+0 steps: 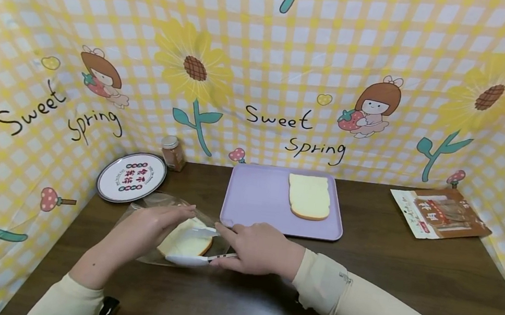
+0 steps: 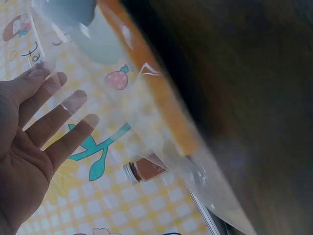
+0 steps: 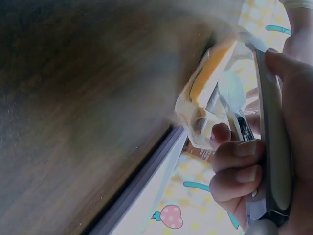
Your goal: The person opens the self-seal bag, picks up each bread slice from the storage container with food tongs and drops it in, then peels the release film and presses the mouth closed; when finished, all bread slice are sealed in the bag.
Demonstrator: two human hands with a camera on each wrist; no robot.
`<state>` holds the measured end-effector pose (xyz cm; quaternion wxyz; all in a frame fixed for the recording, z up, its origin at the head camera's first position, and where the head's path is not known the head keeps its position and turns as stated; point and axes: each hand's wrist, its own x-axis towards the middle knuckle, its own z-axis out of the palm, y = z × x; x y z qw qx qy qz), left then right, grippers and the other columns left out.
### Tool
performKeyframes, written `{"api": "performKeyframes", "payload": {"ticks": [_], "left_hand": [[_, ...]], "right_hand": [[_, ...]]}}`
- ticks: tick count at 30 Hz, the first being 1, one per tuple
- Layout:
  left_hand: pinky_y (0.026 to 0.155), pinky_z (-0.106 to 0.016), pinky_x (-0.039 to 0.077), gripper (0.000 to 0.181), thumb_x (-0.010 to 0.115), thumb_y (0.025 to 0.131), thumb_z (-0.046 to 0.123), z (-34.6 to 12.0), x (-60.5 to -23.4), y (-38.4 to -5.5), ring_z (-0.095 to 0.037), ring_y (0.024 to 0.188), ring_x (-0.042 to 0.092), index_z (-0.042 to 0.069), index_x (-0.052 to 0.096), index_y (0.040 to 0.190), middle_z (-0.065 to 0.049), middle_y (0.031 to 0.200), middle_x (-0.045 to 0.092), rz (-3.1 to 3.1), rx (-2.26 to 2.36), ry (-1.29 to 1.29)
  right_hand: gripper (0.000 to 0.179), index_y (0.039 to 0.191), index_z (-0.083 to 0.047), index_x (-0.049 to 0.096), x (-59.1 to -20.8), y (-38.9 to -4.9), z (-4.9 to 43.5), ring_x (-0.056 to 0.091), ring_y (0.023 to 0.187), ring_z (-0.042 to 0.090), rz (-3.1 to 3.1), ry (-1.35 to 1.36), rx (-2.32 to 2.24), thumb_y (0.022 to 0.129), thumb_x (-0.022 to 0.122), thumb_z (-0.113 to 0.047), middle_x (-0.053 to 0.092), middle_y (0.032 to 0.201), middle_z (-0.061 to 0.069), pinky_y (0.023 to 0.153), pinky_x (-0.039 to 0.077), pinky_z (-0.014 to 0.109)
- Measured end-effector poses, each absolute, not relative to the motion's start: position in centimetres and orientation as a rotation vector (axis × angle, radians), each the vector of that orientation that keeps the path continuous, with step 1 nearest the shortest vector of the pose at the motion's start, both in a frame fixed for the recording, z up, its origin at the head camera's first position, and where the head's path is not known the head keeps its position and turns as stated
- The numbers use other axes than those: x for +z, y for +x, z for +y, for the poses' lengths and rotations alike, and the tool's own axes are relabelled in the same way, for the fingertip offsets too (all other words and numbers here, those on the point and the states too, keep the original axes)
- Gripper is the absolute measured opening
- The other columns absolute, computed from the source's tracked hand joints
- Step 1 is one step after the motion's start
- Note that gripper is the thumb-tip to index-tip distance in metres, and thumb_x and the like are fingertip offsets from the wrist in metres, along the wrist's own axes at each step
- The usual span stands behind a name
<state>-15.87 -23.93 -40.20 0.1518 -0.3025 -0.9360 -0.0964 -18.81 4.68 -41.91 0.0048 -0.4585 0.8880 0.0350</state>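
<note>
A slice of bread [image 1: 185, 238] lies in a clear plastic bag [image 1: 167, 200] at the front left. My left hand [image 1: 149, 231] pinches the bag's edge between thumb and index finger, its other fingers fairly straight behind the film in the left wrist view. My right hand [image 1: 255, 250] grips a pair of tongs [image 3: 274, 147] by the handle. Pale tong tips reach into the bag's mouth, one over the bread's face and one along its near edge. Whether they squeeze the bread I cannot tell. The bread's orange crust [image 2: 146, 73] shows through the film.
A lilac tray [image 1: 254, 200] with another bread slice [image 1: 309, 196] stands behind my right hand. At the back left are a round white plate [image 1: 132, 177] and a silver-lidded jar [image 1: 173, 154]. A brown food packet [image 1: 444, 213] lies far right. A patterned cloth surrounds the table.
</note>
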Motion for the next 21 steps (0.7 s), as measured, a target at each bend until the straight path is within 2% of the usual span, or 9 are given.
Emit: {"api": "performKeyframes", "payload": {"ticks": [7,12,16,21], "left_hand": [[0.092,-0.046,0.066,0.035,0.074,0.098,0.005,-24.0,-40.5,-16.0,-0.026,0.117,0.078,0.014,0.075,0.132,-0.003,0.136,0.077,-2.651,-0.266,-0.881],[0.09,-0.045,0.067,0.033,0.075,0.098,0.008,-23.9,-40.6,-16.1,-0.024,0.116,0.078,0.015,0.076,0.13,-0.003,0.135,0.077,-2.631,-0.268,-0.887],[0.094,-0.046,0.066,0.03,0.075,0.099,0.01,-23.8,-40.7,-16.2,-0.024,0.118,0.078,0.014,0.076,0.129,-0.003,0.135,0.077,-2.631,-0.271,-0.892],[0.095,-0.047,0.066,0.029,0.074,0.1,0.011,-23.7,-40.7,-16.3,-0.026,0.118,0.078,0.014,0.077,0.128,-0.003,0.136,0.077,-2.632,-0.248,-0.859]], "right_hand": [[0.081,0.163,-0.02,0.046,-42.0,-18.6,5.3,0.074,0.072,0.019,2.876,-1.562,0.132,0.105,0.041,-0.076,0.079,0.118,0.001,0.066,0.063,0.036],[0.083,0.161,-0.019,0.048,-42.1,-18.6,6.0,0.064,0.058,0.017,2.942,-1.567,0.137,0.103,0.045,-0.077,0.077,0.104,0.0,0.055,0.058,0.035],[0.086,0.163,-0.019,0.046,-42.1,-18.8,6.4,0.066,0.06,0.018,2.932,-1.48,0.057,0.101,0.047,-0.078,0.077,0.103,0.003,0.056,0.058,0.036],[0.076,0.16,-0.02,0.051,-42.2,-18.8,6.8,0.07,0.065,0.019,2.916,-1.422,-0.059,0.105,0.048,-0.071,0.079,0.101,0.004,0.059,0.06,0.038]]}}
